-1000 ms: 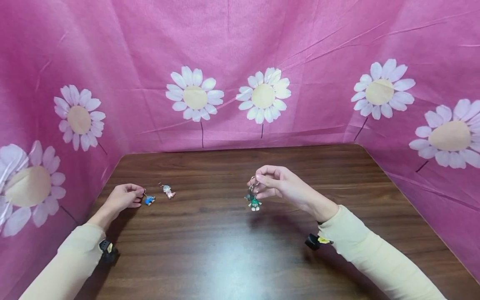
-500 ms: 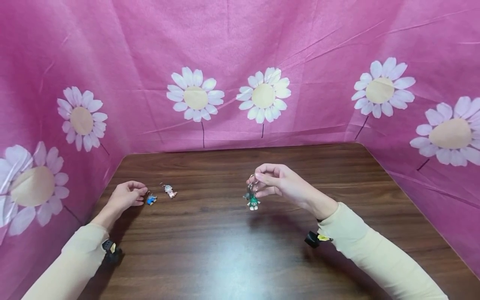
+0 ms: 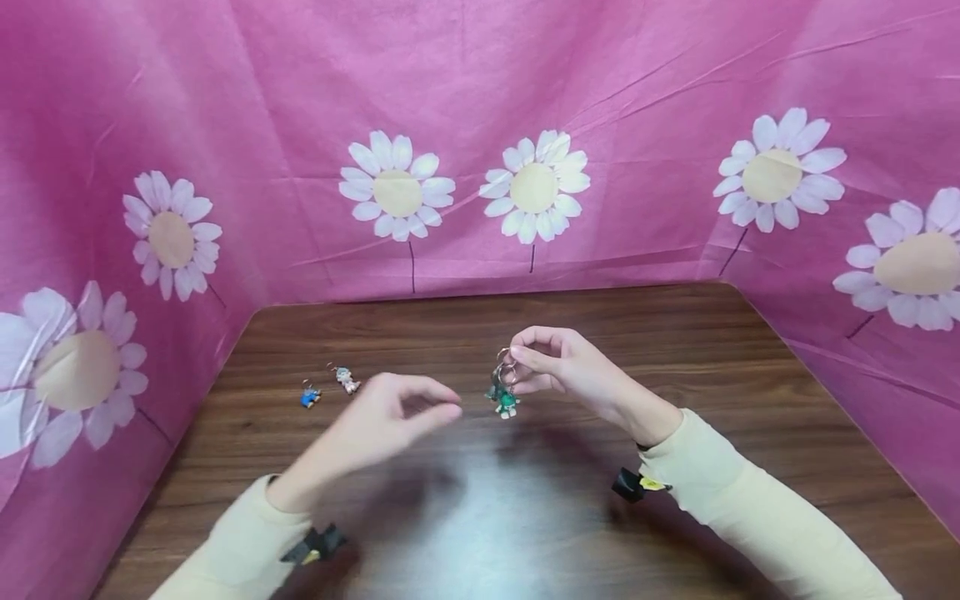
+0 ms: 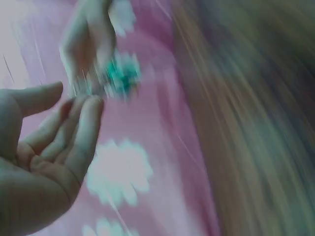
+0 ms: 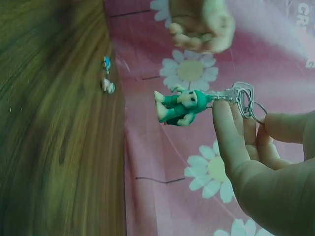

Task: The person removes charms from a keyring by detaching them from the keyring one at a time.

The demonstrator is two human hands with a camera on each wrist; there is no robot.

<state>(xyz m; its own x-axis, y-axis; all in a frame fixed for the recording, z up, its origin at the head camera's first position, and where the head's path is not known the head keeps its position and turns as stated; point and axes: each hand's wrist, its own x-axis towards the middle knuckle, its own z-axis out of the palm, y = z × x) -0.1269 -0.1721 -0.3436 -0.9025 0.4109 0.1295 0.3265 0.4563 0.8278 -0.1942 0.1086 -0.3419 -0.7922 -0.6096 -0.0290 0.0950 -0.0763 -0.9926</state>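
Dark wood table boxed in by pink daisy cloth. Right hand pinches the ring of a green figure keychain, dangling over the table. Left hand hangs near it, fingers loose, holding nothing. Blue keychain and pink keychain lie off to the left. My guess: that swinging figure could dodge a grab, or the ring could slip from a light pinch.

Her right hand pinches the green keychain above the tabletop; the left hand hovers near it, fingers loosely extended.
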